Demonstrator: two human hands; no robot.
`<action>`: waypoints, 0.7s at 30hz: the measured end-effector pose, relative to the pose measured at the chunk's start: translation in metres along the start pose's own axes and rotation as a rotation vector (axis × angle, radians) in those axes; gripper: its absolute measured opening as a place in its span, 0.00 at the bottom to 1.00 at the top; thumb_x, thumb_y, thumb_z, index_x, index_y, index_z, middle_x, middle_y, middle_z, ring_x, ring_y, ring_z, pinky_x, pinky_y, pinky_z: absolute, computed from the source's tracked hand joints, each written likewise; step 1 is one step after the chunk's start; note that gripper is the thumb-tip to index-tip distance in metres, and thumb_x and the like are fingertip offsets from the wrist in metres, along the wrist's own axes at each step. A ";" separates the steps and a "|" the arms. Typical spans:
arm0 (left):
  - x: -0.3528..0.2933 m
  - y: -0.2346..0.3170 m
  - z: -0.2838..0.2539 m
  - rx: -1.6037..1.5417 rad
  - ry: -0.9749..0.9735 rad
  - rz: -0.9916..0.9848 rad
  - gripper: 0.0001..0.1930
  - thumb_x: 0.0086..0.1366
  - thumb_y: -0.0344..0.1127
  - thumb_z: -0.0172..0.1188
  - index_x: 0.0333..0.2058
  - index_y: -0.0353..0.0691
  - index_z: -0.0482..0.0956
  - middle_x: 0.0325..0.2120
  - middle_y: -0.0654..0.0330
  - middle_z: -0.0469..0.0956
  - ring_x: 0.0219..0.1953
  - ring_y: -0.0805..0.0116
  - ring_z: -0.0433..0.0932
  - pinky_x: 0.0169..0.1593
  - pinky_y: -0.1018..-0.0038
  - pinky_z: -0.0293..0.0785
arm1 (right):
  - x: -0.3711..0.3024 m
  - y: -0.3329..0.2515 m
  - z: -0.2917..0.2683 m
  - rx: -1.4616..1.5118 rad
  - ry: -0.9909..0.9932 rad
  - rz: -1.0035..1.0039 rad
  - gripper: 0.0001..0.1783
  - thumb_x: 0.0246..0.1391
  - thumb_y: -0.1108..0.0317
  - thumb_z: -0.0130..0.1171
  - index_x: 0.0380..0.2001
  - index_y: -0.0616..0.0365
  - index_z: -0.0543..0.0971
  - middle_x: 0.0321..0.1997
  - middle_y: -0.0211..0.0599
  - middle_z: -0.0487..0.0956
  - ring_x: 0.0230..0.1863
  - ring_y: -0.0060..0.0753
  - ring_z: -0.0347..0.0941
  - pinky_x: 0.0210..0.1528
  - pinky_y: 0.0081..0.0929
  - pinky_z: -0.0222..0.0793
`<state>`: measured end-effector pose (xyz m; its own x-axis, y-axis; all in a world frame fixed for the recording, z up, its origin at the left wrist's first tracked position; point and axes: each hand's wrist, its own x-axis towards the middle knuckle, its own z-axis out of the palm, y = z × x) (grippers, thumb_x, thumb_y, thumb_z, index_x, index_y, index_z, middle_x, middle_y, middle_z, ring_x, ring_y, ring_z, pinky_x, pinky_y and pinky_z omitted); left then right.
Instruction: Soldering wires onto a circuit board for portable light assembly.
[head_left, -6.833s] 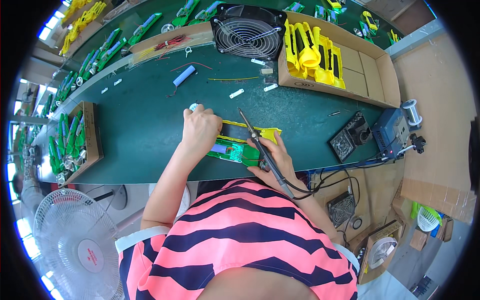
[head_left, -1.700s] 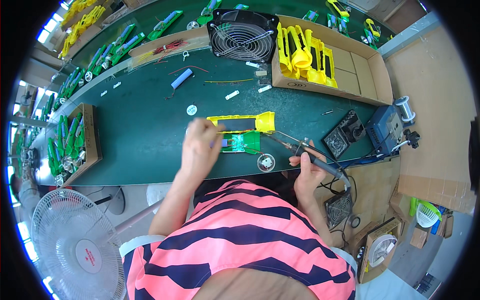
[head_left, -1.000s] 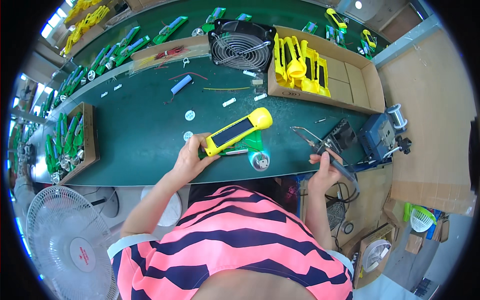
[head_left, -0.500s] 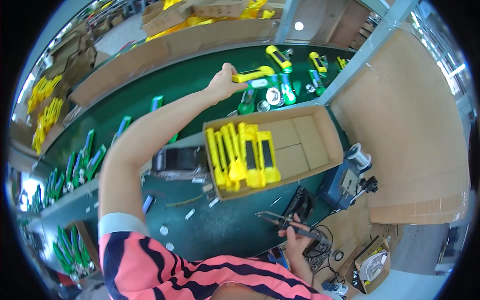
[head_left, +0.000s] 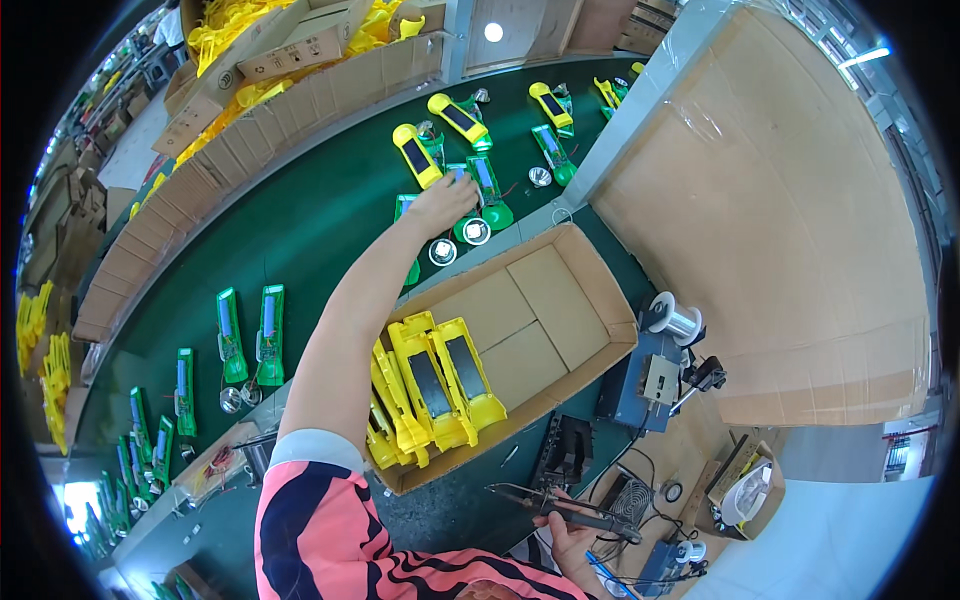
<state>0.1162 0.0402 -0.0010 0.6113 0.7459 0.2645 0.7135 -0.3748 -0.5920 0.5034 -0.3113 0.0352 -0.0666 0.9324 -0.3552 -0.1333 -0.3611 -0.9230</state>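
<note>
My left hand (head_left: pixel 447 203) reaches over the green belt, its fingers closed on a green lamp housing (head_left: pixel 457 170) with a blue cell, partly hidden under them. Beside it lies a yellow shell (head_left: pixel 415 155) with a dark panel, and two round reflectors (head_left: pixel 476 232) sit just below the wrist. Near my body, my right hand (head_left: pixel 568 540) grips a soldering iron (head_left: pixel 590 516), its tip pointing left. Between the two hands, an open cardboard box (head_left: pixel 590 345) holds several yellow shells (head_left: pixel 430 385) in its left part.
More green housings (head_left: pixel 270 335) with blue cells lie along the belt at left. A solder spool (head_left: pixel 675 318) and a blue soldering station (head_left: pixel 640 380) stand right of the box, near a black iron stand (head_left: pixel 567 450). A large cardboard panel (head_left: pixel 770 220) rises at right.
My left hand has let go of the yellow shell, which now lies on the belt, and has moved onto a green housing. The view has turned rightward. The right hand still holds the soldering iron.
</note>
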 end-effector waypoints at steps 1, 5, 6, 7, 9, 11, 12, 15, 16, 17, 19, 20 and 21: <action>0.004 0.005 0.000 -0.130 -0.101 -0.078 0.14 0.53 0.32 0.50 0.41 0.44 0.68 0.40 0.61 0.67 0.45 0.64 0.66 0.47 0.70 0.63 | 0.001 0.003 -0.001 -0.014 -0.022 -0.032 0.12 0.45 0.80 0.52 0.36 0.69 0.68 0.49 0.54 0.64 0.28 0.39 0.76 0.32 0.29 0.75; 0.017 0.012 -0.006 -0.289 -0.330 -0.169 0.10 0.53 0.31 0.49 0.36 0.47 0.73 0.39 0.62 0.67 0.44 0.66 0.66 0.46 0.69 0.62 | 0.001 -0.005 0.000 -0.032 -0.086 -0.109 0.13 0.45 0.80 0.52 0.37 0.69 0.68 0.49 0.53 0.64 0.30 0.39 0.75 0.34 0.29 0.74; 0.019 0.010 -0.003 -0.258 -0.330 -0.128 0.09 0.54 0.32 0.48 0.34 0.47 0.74 0.38 0.62 0.66 0.44 0.66 0.65 0.49 0.67 0.61 | 0.001 -0.008 0.001 -0.016 -0.093 -0.118 0.13 0.45 0.80 0.52 0.38 0.69 0.67 0.49 0.53 0.64 0.31 0.39 0.75 0.34 0.29 0.74; 0.018 0.009 -0.014 -0.193 -0.272 -0.130 0.10 0.54 0.32 0.47 0.35 0.47 0.74 0.39 0.60 0.66 0.46 0.64 0.64 0.54 0.64 0.57 | -0.001 -0.013 0.001 -0.015 -0.083 -0.116 0.17 0.45 0.80 0.52 0.42 0.68 0.66 0.47 0.52 0.67 0.32 0.37 0.75 0.36 0.29 0.73; 0.017 0.004 -0.032 -0.259 -0.139 -0.163 0.19 0.41 0.39 0.61 0.36 0.43 0.73 0.43 0.53 0.65 0.51 0.58 0.61 0.58 0.62 0.53 | 0.000 -0.027 0.002 -0.080 -0.117 -0.176 0.22 0.46 0.80 0.51 0.47 0.69 0.64 0.41 0.49 0.71 0.31 0.35 0.75 0.36 0.28 0.73; 0.019 -0.002 -0.055 -0.453 0.050 -0.213 0.27 0.33 0.42 0.66 0.36 0.41 0.71 0.43 0.52 0.65 0.51 0.54 0.62 0.58 0.64 0.54 | 0.007 -0.038 0.000 -0.117 -0.194 -0.229 0.24 0.47 0.76 0.51 0.49 0.69 0.62 0.35 0.45 0.74 0.30 0.30 0.75 0.34 0.23 0.70; 0.016 -0.009 -0.069 -0.450 0.172 -0.209 0.27 0.36 0.42 0.65 0.37 0.39 0.69 0.43 0.50 0.64 0.46 0.51 0.66 0.54 0.65 0.60 | 0.015 -0.041 0.001 -0.133 -0.270 -0.270 0.24 0.47 0.75 0.51 0.49 0.70 0.61 0.34 0.44 0.75 0.30 0.28 0.74 0.33 0.21 0.70; 0.015 -0.021 -0.146 -0.640 0.106 -0.238 0.23 0.39 0.41 0.62 0.32 0.35 0.65 0.28 0.49 0.69 0.29 0.50 0.71 0.32 0.63 0.69 | 0.040 -0.055 0.044 -0.141 -0.194 -0.398 0.13 0.50 0.75 0.49 0.42 0.64 0.67 0.23 0.39 0.76 0.27 0.26 0.74 0.41 0.25 0.68; 0.009 -0.023 -0.186 -0.553 0.162 -0.191 0.22 0.40 0.42 0.61 0.31 0.34 0.65 0.24 0.50 0.70 0.28 0.51 0.72 0.32 0.63 0.69 | 0.058 -0.062 0.053 -0.509 -0.282 -0.679 0.15 0.52 0.77 0.48 0.44 0.62 0.64 0.29 0.39 0.75 0.27 0.25 0.73 0.36 0.21 0.68; -0.001 -0.022 -0.230 -0.501 0.152 -0.143 0.22 0.41 0.44 0.60 0.29 0.34 0.65 0.21 0.50 0.70 0.25 0.51 0.72 0.30 0.63 0.69 | 0.075 -0.057 0.066 -0.757 -0.206 -0.879 0.14 0.52 0.76 0.49 0.43 0.61 0.66 0.31 0.39 0.75 0.32 0.27 0.73 0.43 0.26 0.66; -0.019 0.005 -0.303 -0.530 0.138 -0.065 0.22 0.40 0.44 0.61 0.27 0.35 0.65 0.21 0.51 0.70 0.24 0.51 0.71 0.29 0.63 0.69 | 0.108 -0.049 0.084 -0.841 -0.185 -0.845 0.16 0.46 0.70 0.53 0.41 0.56 0.67 0.34 0.43 0.76 0.42 0.44 0.71 0.58 0.53 0.42; -0.031 0.024 -0.335 -0.531 0.042 -0.020 0.22 0.38 0.45 0.62 0.26 0.35 0.65 0.20 0.52 0.70 0.23 0.52 0.72 0.28 0.63 0.68 | 0.130 -0.037 0.083 -1.055 -0.178 -0.877 0.17 0.47 0.65 0.52 0.41 0.55 0.67 0.36 0.43 0.76 0.43 0.43 0.71 0.59 0.56 0.39; -0.050 0.044 -0.363 -0.553 -0.139 -0.005 0.22 0.38 0.45 0.63 0.26 0.35 0.66 0.19 0.53 0.70 0.23 0.53 0.72 0.27 0.63 0.68 | 0.128 -0.057 0.093 -1.346 -0.329 -0.707 0.25 0.47 0.56 0.48 0.49 0.54 0.61 0.38 0.48 0.75 0.43 0.43 0.71 0.56 0.62 0.37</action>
<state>0.2409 -0.2138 0.2360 0.5831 0.8000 0.1411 0.8124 -0.5755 -0.0940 0.4103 -0.1728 0.0566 -0.6056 0.7923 0.0748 0.7118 0.5812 -0.3944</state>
